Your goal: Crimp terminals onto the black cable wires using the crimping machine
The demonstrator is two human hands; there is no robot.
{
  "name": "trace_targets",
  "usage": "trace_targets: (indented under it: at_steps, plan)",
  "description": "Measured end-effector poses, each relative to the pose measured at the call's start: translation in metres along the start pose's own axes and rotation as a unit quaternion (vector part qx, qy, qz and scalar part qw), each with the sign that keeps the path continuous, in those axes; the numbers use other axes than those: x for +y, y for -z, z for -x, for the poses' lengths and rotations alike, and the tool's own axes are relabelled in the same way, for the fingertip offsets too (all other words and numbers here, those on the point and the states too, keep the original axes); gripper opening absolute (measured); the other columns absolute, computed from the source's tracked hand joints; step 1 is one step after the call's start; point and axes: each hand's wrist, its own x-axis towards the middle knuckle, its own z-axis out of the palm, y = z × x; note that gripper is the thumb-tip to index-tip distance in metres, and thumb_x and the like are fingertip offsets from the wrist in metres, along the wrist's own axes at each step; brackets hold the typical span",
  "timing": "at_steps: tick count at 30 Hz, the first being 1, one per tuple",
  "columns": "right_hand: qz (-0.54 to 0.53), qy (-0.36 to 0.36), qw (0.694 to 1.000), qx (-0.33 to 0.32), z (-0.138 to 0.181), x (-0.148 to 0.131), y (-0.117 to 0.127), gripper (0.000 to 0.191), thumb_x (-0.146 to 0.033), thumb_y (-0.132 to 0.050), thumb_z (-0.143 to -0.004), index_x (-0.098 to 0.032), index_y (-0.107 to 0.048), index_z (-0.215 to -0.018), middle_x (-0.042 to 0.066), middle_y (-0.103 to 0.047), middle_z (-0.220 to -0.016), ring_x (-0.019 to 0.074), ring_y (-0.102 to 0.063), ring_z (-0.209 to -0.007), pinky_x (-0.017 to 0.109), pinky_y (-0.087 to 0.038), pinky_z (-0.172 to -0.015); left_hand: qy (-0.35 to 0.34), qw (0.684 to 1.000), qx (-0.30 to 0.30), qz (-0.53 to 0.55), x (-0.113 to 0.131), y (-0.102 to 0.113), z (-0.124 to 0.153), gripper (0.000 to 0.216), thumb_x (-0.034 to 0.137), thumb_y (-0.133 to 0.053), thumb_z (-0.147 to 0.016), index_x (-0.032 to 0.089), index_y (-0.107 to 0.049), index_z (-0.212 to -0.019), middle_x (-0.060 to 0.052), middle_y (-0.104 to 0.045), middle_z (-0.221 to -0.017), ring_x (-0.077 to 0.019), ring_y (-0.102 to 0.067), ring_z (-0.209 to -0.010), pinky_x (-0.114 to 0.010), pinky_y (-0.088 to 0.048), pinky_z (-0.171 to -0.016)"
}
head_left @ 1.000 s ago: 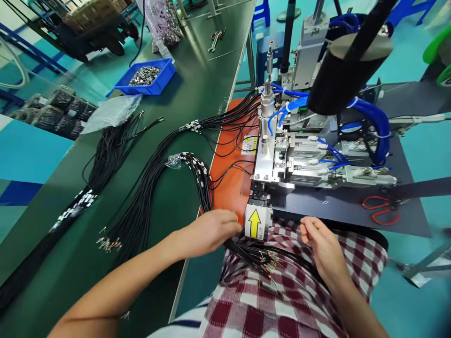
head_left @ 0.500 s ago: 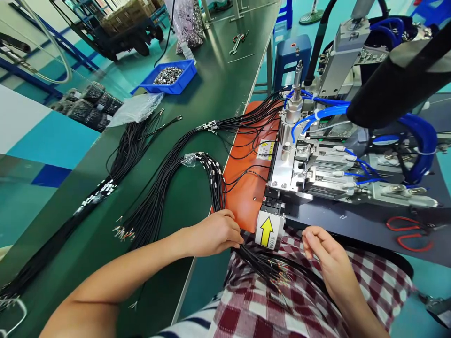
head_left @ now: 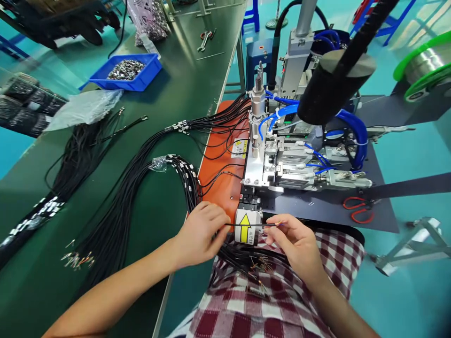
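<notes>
With my left hand (head_left: 204, 233) I pinch a thin black cable (head_left: 252, 226), my right hand (head_left: 295, 241) pinching near its coloured wire ends (head_left: 279, 223), apparently keeping it straight before the white yellow-arrowed block (head_left: 245, 234).

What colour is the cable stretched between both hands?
The cable is black, seen best in the head view.

The left hand (head_left: 204, 234) and right hand (head_left: 295, 241) hold one thin black cable (head_left: 252, 225) with coloured wire ends (head_left: 281, 223), in front of a white, yellow-arrowed label (head_left: 244, 234).
</notes>
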Motion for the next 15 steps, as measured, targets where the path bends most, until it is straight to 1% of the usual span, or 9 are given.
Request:
trace_targets:
  at_steps: [1, 2, 4, 6, 8, 10, 12, 14, 15]
  plan:
    - [0.004, 0.004, 1.000, 0.011, 0.000, 0.000, -0.002, 0.016, -0.036, -0.064, -0.082, -0.022, -0.065, -0.087, 0.000, -0.062, -0.060, 0.0158, -0.061, -0.058, 0.029, -0.052, -0.060, -0.016, 1.000, 0.011, -0.016, 0.007, -0.006, -0.005, 0.017, 0.024, -0.046, -0.089, 0.017, -0.059, -0.097, -0.009, -0.064, -0.091, -0.0220, -0.057, -0.086, -0.039, -0.043, -0.082]
    - [0.010, 0.009, 1.000, 0.017, 0.000, 0.000, -0.003, 0.015, -0.036, -0.064, -0.081, -0.022, -0.065, -0.086, 0.000, -0.063, -0.062, 0.0154, -0.060, -0.058, 0.029, -0.052, -0.060, -0.026, 1.000, 0.017, -0.004, 0.015, -0.011, -0.010, 0.020, 0.025, -0.046, -0.089, 0.016, -0.057, -0.103, -0.010, -0.064, -0.097, -0.0234, -0.056, -0.090, -0.040, -0.043, -0.083]
    - [0.020, 0.013, 0.999, 0.022, 0.000, 0.000, -0.003, 0.014, -0.035, -0.065, -0.081, -0.022, -0.066, -0.087, 0.002, -0.066, -0.071, 0.0151, -0.061, -0.059, 0.029, -0.053, -0.060, -0.017, 0.995, 0.006, 0.096, 0.028, -0.020, -0.021, 0.026, 0.025, -0.043, -0.092, 0.017, -0.049, -0.115, -0.010, -0.062, -0.102, -0.0208, -0.057, -0.091, -0.035, -0.045, -0.081]
    - [0.019, 0.014, 1.000, 0.020, 0.001, -0.002, -0.001, 0.015, -0.033, -0.065, -0.080, -0.022, -0.067, -0.090, 0.003, -0.066, -0.077, 0.0147, -0.060, -0.060, 0.028, -0.053, -0.059, 0.014, 0.976, -0.019, 0.215, 0.036, -0.028, -0.031, 0.027, 0.023, -0.037, -0.095, 0.018, -0.043, -0.121, -0.005, -0.062, -0.094, -0.0156, -0.057, -0.082, -0.028, -0.046, -0.074]
    - [0.018, 0.015, 1.000, 0.020, 0.002, -0.002, 0.002, 0.016, -0.032, -0.065, -0.080, -0.022, -0.067, -0.093, 0.002, -0.065, -0.076, 0.0146, -0.059, -0.061, 0.027, -0.053, -0.058, 0.043, 0.957, -0.033, 0.283, 0.039, -0.032, -0.036, 0.026, 0.023, -0.035, -0.097, 0.019, -0.042, -0.121, -0.002, -0.061, -0.085, -0.0130, -0.056, -0.074, -0.025, -0.045, -0.069]
    - [0.024, 0.012, 0.999, 0.033, 0.002, -0.002, 0.004, 0.015, -0.031, -0.066, -0.079, -0.022, -0.067, -0.091, 0.001, -0.064, -0.073, 0.0141, -0.058, -0.059, 0.026, -0.052, -0.055, 0.054, 0.951, -0.035, 0.304, 0.038, -0.035, -0.037, 0.025, 0.023, -0.036, -0.097, 0.019, -0.044, -0.120, -0.001, -0.060, -0.084, -0.0127, -0.055, -0.074, -0.025, -0.043, -0.069]
    - [0.042, 0.010, 0.998, 0.046, 0.002, -0.002, 0.005, 0.011, -0.032, -0.065, -0.081, -0.021, -0.067, -0.084, 0.002, -0.065, -0.074, 0.0137, -0.057, -0.056, 0.026, -0.051, -0.052, 0.062, 0.949, -0.036, 0.306, 0.038, -0.036, -0.036, 0.023, 0.024, -0.038, -0.096, 0.020, -0.047, -0.117, -0.001, -0.059, -0.083, -0.0125, -0.053, -0.073, -0.024, -0.041, -0.068]
    - [0.087, 0.035, 0.995, 0.033, 0.001, -0.001, 0.007, 0.011, -0.030, -0.060, -0.085, -0.022, -0.067, -0.082, 0.003, -0.067, -0.078, 0.0148, -0.058, -0.058, 0.027, -0.050, -0.054, 0.076, 0.948, -0.033, 0.306, 0.039, -0.034, -0.034, 0.020, 0.026, -0.041, -0.095, 0.019, -0.050, -0.112, 0.001, -0.055, -0.079, -0.0117, -0.049, -0.069, -0.023, -0.039, -0.063]
    - [0.123, 0.065, 0.990, 0.018, 0.001, -0.001, 0.009, 0.011, -0.028, -0.058, -0.087, -0.022, -0.066, -0.083, 0.004, -0.067, -0.080, 0.0159, -0.059, -0.062, 0.028, -0.050, -0.057, 0.085, 0.947, -0.034, 0.308, 0.039, -0.033, -0.033, 0.019, 0.028, -0.043, -0.095, 0.019, -0.051, -0.109, 0.002, -0.052, -0.075, -0.0111, -0.047, -0.066, -0.023, -0.037, -0.060]
